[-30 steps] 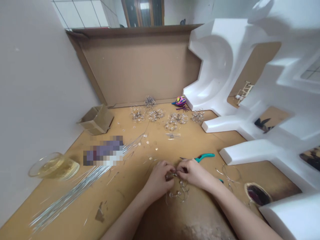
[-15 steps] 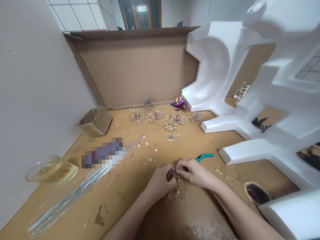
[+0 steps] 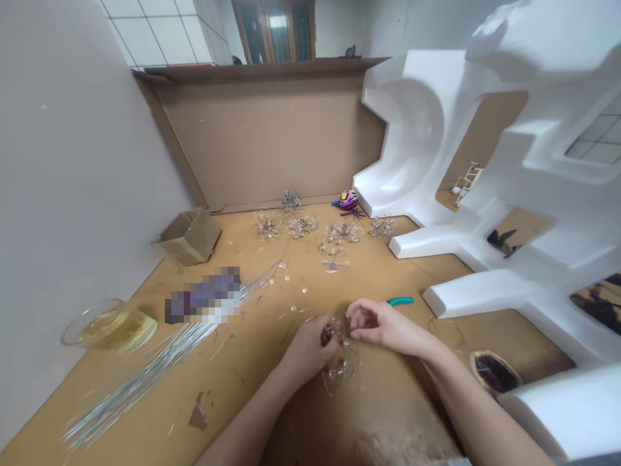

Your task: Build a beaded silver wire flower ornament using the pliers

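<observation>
My left hand (image 3: 310, 346) is closed, pinching a piece of bent silver wire with clear beads (image 3: 345, 366). Its loops hang below the fingertips, just over the table. To the right, a small gap away, my right hand (image 3: 381, 323) has curled fingers, with thumb and index tip close together. Whatever they pinch is too fine to make out. Behind that hand lies a tool with a teal handle (image 3: 402, 301), mostly hidden by it.
Several beaded wire clusters (image 3: 344, 231) stand toward the back, near a colourful ball-like object (image 3: 348, 199). Straight wires (image 3: 160, 369) lie at left, beside a glass of yellowish liquid (image 3: 114, 327) and a small cardboard box (image 3: 189, 238). White foam packing (image 3: 466, 291) borders the right.
My right hand has drawn away from the left, up and slightly right, leaving a gap between them. My left hand keeps hold of the beaded wire. The view has shifted slightly.
</observation>
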The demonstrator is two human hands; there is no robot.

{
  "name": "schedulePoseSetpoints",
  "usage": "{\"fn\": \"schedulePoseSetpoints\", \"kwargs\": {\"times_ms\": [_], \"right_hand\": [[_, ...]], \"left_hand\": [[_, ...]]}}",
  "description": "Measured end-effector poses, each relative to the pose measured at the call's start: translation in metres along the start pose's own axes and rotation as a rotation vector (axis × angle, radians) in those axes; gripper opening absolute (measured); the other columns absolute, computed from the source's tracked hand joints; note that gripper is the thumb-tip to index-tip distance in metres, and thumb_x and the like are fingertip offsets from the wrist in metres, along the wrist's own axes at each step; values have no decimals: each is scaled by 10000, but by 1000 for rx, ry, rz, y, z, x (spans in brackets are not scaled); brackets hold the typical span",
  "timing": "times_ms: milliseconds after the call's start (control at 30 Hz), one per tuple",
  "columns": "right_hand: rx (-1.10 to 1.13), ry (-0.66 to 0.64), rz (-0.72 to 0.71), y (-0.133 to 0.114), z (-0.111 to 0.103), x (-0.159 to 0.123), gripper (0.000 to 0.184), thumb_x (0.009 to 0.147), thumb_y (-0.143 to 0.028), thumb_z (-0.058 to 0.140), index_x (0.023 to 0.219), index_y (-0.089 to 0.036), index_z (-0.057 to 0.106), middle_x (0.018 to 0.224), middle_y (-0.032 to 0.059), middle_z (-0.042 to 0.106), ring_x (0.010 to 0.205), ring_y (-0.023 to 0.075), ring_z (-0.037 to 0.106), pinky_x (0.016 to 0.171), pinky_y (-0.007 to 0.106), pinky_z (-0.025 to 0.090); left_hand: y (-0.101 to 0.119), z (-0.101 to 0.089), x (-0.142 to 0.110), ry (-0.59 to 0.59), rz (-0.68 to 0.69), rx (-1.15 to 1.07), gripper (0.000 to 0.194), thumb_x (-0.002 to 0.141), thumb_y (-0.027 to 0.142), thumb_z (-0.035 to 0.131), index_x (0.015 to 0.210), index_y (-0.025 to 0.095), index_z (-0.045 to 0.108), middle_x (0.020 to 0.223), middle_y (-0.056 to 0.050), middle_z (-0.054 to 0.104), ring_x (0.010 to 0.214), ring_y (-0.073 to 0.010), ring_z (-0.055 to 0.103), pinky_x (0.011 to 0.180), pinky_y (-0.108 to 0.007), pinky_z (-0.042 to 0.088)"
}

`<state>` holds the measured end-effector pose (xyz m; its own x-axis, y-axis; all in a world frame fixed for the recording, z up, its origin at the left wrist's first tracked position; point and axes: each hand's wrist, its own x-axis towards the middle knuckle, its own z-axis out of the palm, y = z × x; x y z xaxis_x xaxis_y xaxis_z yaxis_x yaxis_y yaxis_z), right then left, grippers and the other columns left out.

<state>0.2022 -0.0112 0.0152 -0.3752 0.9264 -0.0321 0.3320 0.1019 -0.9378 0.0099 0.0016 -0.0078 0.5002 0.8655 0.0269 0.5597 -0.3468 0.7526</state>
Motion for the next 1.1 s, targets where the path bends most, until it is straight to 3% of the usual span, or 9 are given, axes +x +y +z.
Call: {"fn": "schedulePoseSetpoints", "kwargs": {"times_ms": [100,267,600,767,933,1100], "right_hand": [[41,-72,-8,-12,-7,-8,156,777,-303,583,854,-168,573,765,8,617,707,116,555,669,232,425],[-50,-79,-18,-25,-7,-15,241,839,-351,505,916,-165,638,757,32,655,710,133,585,673,244,431],[-219,-123,-22,-29,0,-25,280,866,-364,457,842,-163,651,704,23,632,625,120,555,589,225,417],[-323,-70,-81,-36,5,-23,320,896,-348,404,778,-175,647,665,15,624,662,128,556,643,232,414],[-523,-21,-171,-35,11,-18,254,895,-271,410,880,-202,654,828,29,664,780,149,573,726,250,398],[-826,6,-147,-36,21,-19,253,885,-227,393,832,-197,638,766,39,633,673,153,563,618,254,361]], "left_hand": [[0,-1,0,1,24,23,94,708,165,453,719,168,547,610,30,511,570,-110,443,544,-209,313],[1,-4,0,1,93,42,181,678,118,446,740,179,604,660,17,570,619,-118,480,589,-207,338],[3,-6,-2,34,47,-42,133,721,179,472,718,175,605,649,14,587,615,-120,498,589,-209,368],[4,-5,-1,25,-7,-95,125,740,214,496,737,170,613,679,-3,623,634,-129,534,600,-211,385],[7,-5,-2,50,11,-1,106,733,197,504,719,170,606,665,-3,611,624,-129,520,588,-209,371],[7,-3,-3,64,18,86,128,719,161,496,735,180,622,697,-15,625,643,-141,531,604,-225,374]]}}
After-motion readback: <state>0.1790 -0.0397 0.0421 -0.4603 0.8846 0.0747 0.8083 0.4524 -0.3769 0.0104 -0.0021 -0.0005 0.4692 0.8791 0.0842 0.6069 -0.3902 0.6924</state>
